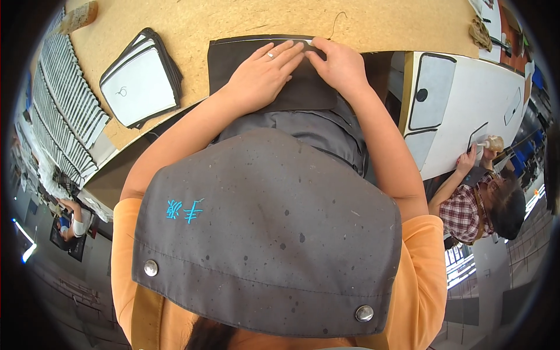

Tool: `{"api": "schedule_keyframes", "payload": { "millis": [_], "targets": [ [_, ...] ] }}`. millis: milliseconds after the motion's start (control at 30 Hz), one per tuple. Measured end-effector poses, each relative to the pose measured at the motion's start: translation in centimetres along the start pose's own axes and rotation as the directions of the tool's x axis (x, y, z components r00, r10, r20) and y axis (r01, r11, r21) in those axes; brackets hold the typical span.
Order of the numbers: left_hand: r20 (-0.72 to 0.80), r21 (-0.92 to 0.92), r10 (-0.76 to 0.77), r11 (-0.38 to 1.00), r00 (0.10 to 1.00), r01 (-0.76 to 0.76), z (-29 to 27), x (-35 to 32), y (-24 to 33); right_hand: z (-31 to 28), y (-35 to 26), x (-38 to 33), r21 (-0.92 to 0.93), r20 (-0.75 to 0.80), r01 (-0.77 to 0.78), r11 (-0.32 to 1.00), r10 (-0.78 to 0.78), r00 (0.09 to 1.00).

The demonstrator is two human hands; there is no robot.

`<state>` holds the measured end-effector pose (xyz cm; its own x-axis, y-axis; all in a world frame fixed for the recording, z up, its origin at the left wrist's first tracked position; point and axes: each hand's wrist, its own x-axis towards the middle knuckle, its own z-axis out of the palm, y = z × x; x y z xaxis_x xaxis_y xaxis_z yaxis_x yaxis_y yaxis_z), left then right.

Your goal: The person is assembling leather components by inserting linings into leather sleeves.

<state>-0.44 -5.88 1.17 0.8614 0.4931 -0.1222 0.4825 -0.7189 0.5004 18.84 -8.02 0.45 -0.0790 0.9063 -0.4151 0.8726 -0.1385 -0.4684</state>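
Note:
A black flat sheet (pixel 224 67), perhaps leather or cloth, lies over the near edge of the tan tabletop and hangs toward my lap. Along its far edge runs a thin whitish strip. My left hand (pixel 262 76) rests flat on this sheet, palm down, its fingertips reaching the far edge; a ring is on one finger. At the same edge, just right of those fingertips, my right hand (pixel 339 65) has its fingers curled, with thumb and index finger closed on the sheet's edge. The underside of the fold is hidden by my fingers.
Left on the tan tabletop (pixel 192 20) sits a stack of black-edged white panels (pixel 143 84). A brown roll (pixel 79 17) and ribbed white racks (pixel 61 93) stand beyond. At right, a co-worker (pixel 475 204) handles a small container over a white table (pixel 466 116) bearing black-rimmed panels.

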Motion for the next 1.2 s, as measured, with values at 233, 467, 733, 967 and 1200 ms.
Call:
{"api": "schedule_keyframes", "payload": {
  "millis": [233,467,733,967,1200],
  "targets": [
    [0.051,0.117,-0.071,0.991,0.996,0.065,0.9,0.4,0.2,-0.6,0.8,-2.2,0.157,-0.066,-0.184,0.97,0.196,0.978],
    [0.085,0.141,-0.099,0.986,0.991,0.086,0.6,1.3,0.8,1.5,2.8,-2.6,0.75,0.034,-0.236,0.617,0.322,0.946],
    [0.046,0.21,-0.111,0.973,0.993,0.099,0.7,1.4,1.3,1.5,3.0,-2.4,0.689,-0.005,-0.208,0.694,0.291,0.957],
    [0.059,0.288,-0.114,0.953,0.992,0.092,1.0,1.8,1.5,0.9,2.1,-2.4,0.622,-0.045,-0.213,0.754,0.306,0.951],
    [0.086,0.28,-0.021,0.96,0.996,-0.004,0.8,2.5,1.5,1.4,1.6,-2.4,0.599,-0.1,-0.224,0.768,0.35,0.931]
  ]
}}
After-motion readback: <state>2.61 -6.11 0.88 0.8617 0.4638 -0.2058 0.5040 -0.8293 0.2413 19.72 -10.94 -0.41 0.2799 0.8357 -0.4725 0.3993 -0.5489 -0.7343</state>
